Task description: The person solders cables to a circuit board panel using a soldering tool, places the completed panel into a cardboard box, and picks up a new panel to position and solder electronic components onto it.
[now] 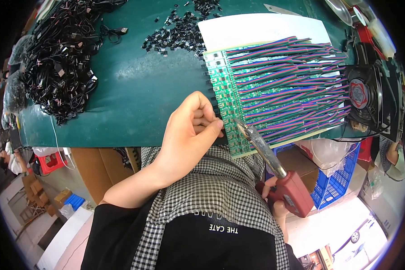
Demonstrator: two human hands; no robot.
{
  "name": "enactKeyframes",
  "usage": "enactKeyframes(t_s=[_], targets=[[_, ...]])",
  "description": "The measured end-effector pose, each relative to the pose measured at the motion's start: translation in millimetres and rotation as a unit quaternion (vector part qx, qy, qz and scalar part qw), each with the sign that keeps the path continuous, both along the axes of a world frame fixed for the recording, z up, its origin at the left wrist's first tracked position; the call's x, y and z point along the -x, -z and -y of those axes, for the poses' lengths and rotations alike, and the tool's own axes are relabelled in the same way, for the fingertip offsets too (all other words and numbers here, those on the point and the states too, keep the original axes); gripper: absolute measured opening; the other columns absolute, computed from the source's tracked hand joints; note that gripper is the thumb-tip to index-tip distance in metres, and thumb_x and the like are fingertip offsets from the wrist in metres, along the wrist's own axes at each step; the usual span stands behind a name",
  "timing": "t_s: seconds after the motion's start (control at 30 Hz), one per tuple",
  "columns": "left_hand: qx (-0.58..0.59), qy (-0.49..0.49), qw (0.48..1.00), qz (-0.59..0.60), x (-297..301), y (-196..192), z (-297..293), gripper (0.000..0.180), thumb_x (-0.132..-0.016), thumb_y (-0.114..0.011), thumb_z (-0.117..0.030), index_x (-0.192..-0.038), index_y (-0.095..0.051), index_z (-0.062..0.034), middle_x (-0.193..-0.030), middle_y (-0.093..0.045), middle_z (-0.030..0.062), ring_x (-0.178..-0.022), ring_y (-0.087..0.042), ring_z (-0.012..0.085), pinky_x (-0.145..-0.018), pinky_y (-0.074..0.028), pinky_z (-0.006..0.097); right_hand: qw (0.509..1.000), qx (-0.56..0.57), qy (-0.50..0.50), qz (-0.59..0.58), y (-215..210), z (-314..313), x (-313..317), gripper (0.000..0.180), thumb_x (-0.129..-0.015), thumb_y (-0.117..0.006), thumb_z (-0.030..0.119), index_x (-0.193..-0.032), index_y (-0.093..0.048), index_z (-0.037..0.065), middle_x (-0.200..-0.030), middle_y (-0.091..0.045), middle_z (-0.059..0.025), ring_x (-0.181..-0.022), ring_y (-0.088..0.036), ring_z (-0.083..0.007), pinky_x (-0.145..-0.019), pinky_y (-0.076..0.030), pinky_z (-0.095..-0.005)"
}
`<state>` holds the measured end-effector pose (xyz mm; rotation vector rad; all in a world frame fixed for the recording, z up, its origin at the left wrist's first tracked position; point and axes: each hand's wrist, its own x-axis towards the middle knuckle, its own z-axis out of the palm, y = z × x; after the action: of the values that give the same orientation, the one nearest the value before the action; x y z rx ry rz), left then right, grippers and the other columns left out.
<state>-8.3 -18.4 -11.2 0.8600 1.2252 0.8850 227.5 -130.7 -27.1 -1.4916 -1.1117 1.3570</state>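
My left hand (186, 128) is closed, its thumb and fingertips pinched at the left edge of a panel of green circuit boards (231, 105). What it pinches is too small to make out. Small black connectors stick out along that edge, partly covered by the hand. Rows of ribbon wires (292, 83), black, red, blue and green, run rightward from the boards. My right hand (276, 204) is wrapped round the red handle of a soldering gun (297, 193). The iron's metal tip points up-left and lies over the lower boards; I cannot tell if it touches.
Loose black connectors (180, 33) lie at the back of the green table (135, 81). A large heap of black USB cables (60, 58) fills the left side. White card (265, 29) lies behind the boards. A black fan (364, 94) stands right, above a blue crate (335, 180).
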Motion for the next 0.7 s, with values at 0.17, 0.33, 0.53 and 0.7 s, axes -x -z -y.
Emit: enactKeyframes(t_s=[0.17,0.33,0.53,0.7], targets=[[0.007,0.001,1.0,-0.001,0.3,-0.1,-1.6,0.019,-0.082,-0.053,0.007,-0.083,-0.039,-0.0051,-0.079,-0.053,0.0028,-0.074,-0.057,0.0101,-0.068,-0.051,0.024,0.997,-0.024,-0.032,0.062,4.7,2.8,-5.2,0.062,-0.072,-0.056,0.064,-0.084,-0.06,0.004,-0.061,-0.059,0.0033,-0.056,-0.056,-0.0134,-0.053,-0.042,-0.0256],[0.013,-0.002,1.0,-0.016,-0.8,-0.2,-1.6,0.019,-0.081,-0.053,0.007,-0.084,-0.039,-0.005,-0.078,-0.053,0.0024,-0.074,-0.057,0.0088,-0.067,-0.051,0.024,0.995,-0.041,-0.061,0.061,11.9,2.9,-10.1,0.056,-0.071,-0.058,0.06,-0.081,-0.06,0.005,-0.061,-0.059,0.003,-0.059,-0.058,-0.0148,-0.055,-0.044,-0.027],[0.011,0.001,1.0,-0.014,-0.5,1.1,-2.6,0.018,-0.081,-0.053,0.007,-0.084,-0.04,-0.0049,-0.079,-0.053,0.0026,-0.073,-0.056,0.0088,-0.067,-0.051,0.024,0.989,-0.043,-0.1,0.097,30.2,18.3,-29.0,0.062,-0.067,-0.063,0.059,-0.093,-0.061,0.003,-0.082,-0.064,-0.0052,-0.071,-0.062,-0.0235,-0.062,-0.047,-0.0325],[0.014,-0.003,1.0,-0.011,-0.8,2.3,-2.3,0.02,-0.081,-0.053,0.007,-0.082,-0.039,-0.0059,-0.078,-0.05,0.0014,-0.074,-0.056,0.0083,-0.067,-0.052,0.024,0.988,-0.05,-0.07,0.132,46.9,41.7,-39.8,0.075,-0.066,-0.065,0.062,-0.11,-0.056,0.002,-0.098,-0.062,-0.0106,-0.085,-0.061,-0.0287,-0.073,-0.047,-0.0372]])
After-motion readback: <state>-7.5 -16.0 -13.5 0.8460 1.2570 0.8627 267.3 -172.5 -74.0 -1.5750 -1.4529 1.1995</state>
